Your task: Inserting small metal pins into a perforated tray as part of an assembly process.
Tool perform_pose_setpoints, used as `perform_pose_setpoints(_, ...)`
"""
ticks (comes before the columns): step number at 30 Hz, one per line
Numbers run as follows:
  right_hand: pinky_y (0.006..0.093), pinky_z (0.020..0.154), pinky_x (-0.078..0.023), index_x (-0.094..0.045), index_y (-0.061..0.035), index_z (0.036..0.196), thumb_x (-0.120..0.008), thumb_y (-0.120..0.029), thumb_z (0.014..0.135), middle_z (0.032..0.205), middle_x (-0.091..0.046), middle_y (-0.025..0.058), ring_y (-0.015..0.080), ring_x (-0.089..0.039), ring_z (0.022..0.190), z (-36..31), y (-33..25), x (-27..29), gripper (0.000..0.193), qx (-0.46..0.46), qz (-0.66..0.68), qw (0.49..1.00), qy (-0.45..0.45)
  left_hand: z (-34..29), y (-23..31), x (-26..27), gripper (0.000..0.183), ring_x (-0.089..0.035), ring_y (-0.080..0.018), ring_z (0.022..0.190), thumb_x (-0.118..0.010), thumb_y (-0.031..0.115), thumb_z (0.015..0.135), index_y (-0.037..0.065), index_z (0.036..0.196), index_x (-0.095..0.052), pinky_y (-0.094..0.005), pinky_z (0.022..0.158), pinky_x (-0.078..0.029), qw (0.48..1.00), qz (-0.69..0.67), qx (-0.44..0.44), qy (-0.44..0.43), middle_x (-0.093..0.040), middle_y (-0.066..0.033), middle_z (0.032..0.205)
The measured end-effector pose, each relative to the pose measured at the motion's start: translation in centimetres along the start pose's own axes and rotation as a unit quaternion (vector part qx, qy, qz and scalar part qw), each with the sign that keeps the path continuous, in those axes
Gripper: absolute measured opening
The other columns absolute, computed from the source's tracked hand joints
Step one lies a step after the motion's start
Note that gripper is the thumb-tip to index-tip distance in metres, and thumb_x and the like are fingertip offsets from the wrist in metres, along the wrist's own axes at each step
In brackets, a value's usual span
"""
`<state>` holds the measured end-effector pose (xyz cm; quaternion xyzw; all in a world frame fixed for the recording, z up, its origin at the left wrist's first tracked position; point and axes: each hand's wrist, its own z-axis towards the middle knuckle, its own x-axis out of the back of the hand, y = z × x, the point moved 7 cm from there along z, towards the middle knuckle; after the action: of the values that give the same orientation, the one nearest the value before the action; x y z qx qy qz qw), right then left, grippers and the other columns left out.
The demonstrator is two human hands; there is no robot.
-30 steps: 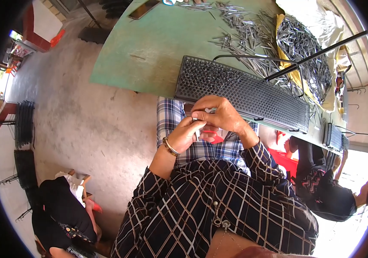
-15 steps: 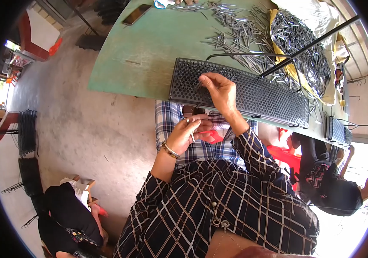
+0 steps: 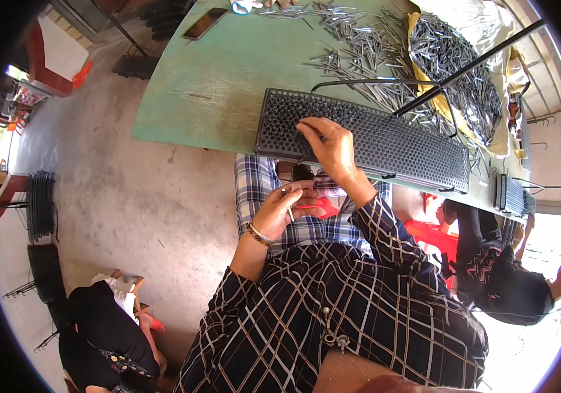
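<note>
A long black tray (image 3: 418, 154) full of round holes lies along the near edge of the green table, with a black wire frame (image 3: 372, 82) rising behind it. Over its left part is my right hand (image 3: 335, 149), thumb and forefinger pinched together close to the holes; whatever is between the fingertips is too small to make out. Below the table edge, above my lap, my left hand (image 3: 279, 213) is curled around a thin pale rod (image 3: 291, 214), whose kind does not show clearly. Short thin metal pieces (image 3: 362, 49) lie scattered behind the tray.
An open yellow-lined sack (image 3: 447, 72) of metal pieces sits at the back right of the green table (image 3: 182, 98). A phone (image 3: 206, 23) lies far left. Another person's hand (image 3: 285, 2) shows at the top edge. Two people (image 3: 503, 275) sit nearby. A smaller tray (image 3: 511, 196) is at right.
My right hand has shifted slightly left and down over the tray, its fingers still pinched. My left hand stays nearly where it was, the rod still in it.
</note>
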<state>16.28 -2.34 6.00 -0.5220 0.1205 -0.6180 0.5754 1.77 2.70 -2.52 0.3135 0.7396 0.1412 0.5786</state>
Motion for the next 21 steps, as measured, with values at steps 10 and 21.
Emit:
perform_pose_setpoints(10,0.0366,0.077,-0.049,-0.069,-0.0039,0.089,-0.07,-0.011,0.077,0.093,-0.066,0.0097,0.0274,-0.063,0.086,-0.8,-0.7,-0.5,0.013,0.067,-0.044,0.997,0.0,-0.7,0.0,0.8,0.034,-0.063,-0.026,0.099,-0.044,0.016,0.097,-0.005,0.124,-0.048,-0.0366,0.086,-0.053,0.999,0.006,-0.008,0.035,-0.062,-0.0165,0.108)
perform_pose_setpoints(21,0.0365,0.075,-0.048,-0.068,-0.0033,0.092,-0.07,-0.011,0.077,0.09,-0.062,0.0089,0.0275,-0.06,0.083,-1.6,-2.2,1.1,0.017,0.125,-0.103,0.986,0.027,-1.5,1.4,3.3,0.031,-0.064,-0.0203,0.091,-0.051,0.016,0.094,0.0,0.12,-0.052,-0.0336,0.08,-0.054,0.992,0.044,-0.034,0.11,-0.063,-0.0133,0.104)
